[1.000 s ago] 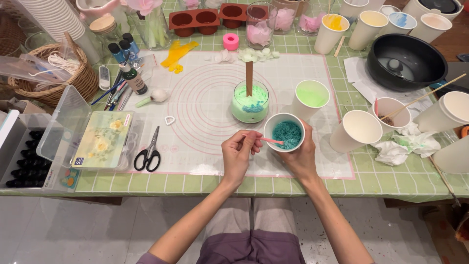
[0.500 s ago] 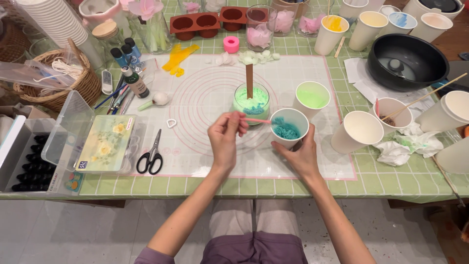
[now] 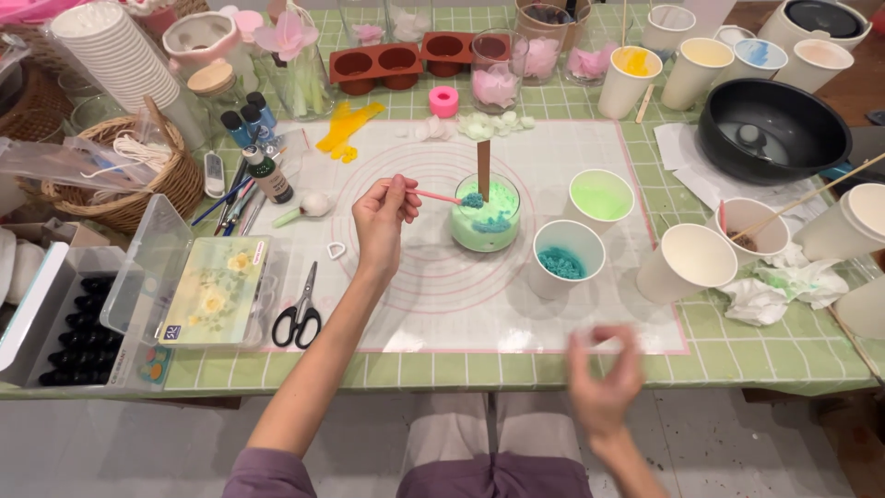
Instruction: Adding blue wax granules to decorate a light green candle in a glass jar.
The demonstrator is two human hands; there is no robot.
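My left hand (image 3: 383, 221) pinches a small pink spoon (image 3: 442, 196) whose tip carries teal granules over a glass jar (image 3: 486, 217). The jar holds pale green material with teal patches, and a flat wooden stick (image 3: 483, 169) stands upright in it. A white paper cup (image 3: 567, 256) with teal granules stands just right of the jar on the white mat (image 3: 415, 304). My right hand (image 3: 604, 380) is blurred near the table's front edge, fingers loosely curled, holding nothing.
A cup of light green material (image 3: 599, 198) stands behind the teal cup. Empty paper cups (image 3: 687, 263) and crumpled tissue (image 3: 765, 295) lie right; a black pan (image 3: 772, 129) far right. Scissors (image 3: 302, 309), a clear plastic box (image 3: 198, 286) and a wicker basket (image 3: 120, 175) are left.
My left hand lifted the spoon of teal granules from the paper cup to the jar. My right hand released the cup and drew back toward the table's front edge.
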